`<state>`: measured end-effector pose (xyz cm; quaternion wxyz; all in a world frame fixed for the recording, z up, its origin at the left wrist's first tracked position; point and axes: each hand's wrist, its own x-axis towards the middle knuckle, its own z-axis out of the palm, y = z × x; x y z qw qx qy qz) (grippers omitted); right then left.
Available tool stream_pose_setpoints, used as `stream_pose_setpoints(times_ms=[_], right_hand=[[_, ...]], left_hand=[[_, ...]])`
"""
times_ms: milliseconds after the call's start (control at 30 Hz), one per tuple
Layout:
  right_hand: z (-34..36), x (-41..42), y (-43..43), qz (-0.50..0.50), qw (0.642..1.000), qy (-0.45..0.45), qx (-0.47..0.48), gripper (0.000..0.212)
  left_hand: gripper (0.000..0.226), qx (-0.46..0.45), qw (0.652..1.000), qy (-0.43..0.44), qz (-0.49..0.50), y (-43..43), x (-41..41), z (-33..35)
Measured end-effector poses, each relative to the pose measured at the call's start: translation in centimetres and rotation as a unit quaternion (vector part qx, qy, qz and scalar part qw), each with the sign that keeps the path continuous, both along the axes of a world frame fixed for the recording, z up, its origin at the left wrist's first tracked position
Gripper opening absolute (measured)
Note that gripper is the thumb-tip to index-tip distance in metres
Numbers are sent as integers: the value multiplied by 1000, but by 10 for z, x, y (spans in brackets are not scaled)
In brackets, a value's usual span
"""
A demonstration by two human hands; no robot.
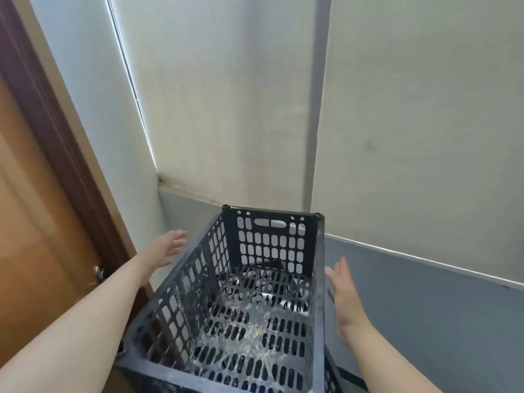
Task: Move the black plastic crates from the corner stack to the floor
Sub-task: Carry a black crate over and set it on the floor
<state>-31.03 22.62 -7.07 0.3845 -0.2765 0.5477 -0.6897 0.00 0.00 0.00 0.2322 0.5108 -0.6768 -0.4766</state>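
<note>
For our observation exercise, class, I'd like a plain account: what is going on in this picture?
A person reaches toward a black plastic crate standing in a room corner near a wooden door. The left hand is open beside the crate's left wall. The right hand is open beside its right rim. Neither grips the crate yet. The crate is upright, with pale debris on its floor.

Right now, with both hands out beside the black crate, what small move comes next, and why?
Probably bring both hands inward onto the crate's side walls. The left hand and right hand are open on either side of the black crate, apparently touching nothing, so it cannot be lifted yet.
</note>
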Motion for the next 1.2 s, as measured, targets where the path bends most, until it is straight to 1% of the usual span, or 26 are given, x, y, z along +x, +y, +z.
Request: stream_pose_setpoints(times_ms=[100,133,200,233,267,333,367,400,433,467,533,567,633,700,733,800,833,900,1000,1100,1133,1200], right_hand=[[-4,3,-7,-9,1000,-9,-4,72],[-5,4,-8,6,1000,-16,-4,71],[-7,6,-12,-3,1000,-20,6,74],[-7,7,-13,-1,1000,-17,7,76],[-10,7,-16,17,999,-33,-2,77],[-15,8,-20,21,999,-40,4,76],[-16,8,-21,24,999,-45,5,80],[-19,7,-21,32,998,-59,2,88],[-21,6,-22,32,997,-63,5,97],[-23,6,-22,33,997,-69,6,103],[-31,2,-23,34,996,-80,-7,103],[-35,0,-23,36,996,-77,-13,101],[-42,-5,-25,33,996,-79,-15,89],[-43,-7,-26,39,996,-83,-19,88],[-39,-6,-25,31,996,-80,-14,86],[-32,-7,-23,30,998,-63,-10,68],[-30,-11,-22,30,998,-49,-5,59],[-27,-18,-19,35,998,-43,5,53],[-10,-26,-12,33,999,-35,12,52],[3,-40,-1,17,1000,-26,0,41],[8,-46,4,24,999,-30,-19,40],[20,-59,15,34,998,-36,-28,40]], left_hand=[[55,55,998,31,-15,-20,9,-11],[56,72,997,38,-14,-24,11,-14],[60,91,995,44,-21,-27,6,-19],[61,96,994,40,-32,-25,0,-22],[60,91,994,35,-46,-24,-6,-26],[55,73,996,38,-39,-21,-16,-32],[54,61,997,24,-42,-19,-18,-34],[57,66,997,13,-43,-21,-18,-38],[61,90,995,13,-37,-23,-16,-41],[66,103,994,28,-27,-24,-12,-43],[77,109,992,62,-13,-32,-2,-50],[81,104,992,76,-16,-40,4,-57],[87,88,992,83,-21,-50,9,-69],[98,117,988,93,-24,-33,1,-51],[98,126,987,99,-28,-26,-5,-44],[95,132,983,118,-38,-16,-14,-37],[99,130,982,128,-43,-14,-17,-36],[107,135,982,128,-45,-11,-21,-36],[93,115,983,134,-58,-3,-29,-31],[106,89,984,127,-87,4,-39,-26],[100,78,984,129,-99,10,-44,-20],[76,77,980,149,-110,19,-56,-11]])
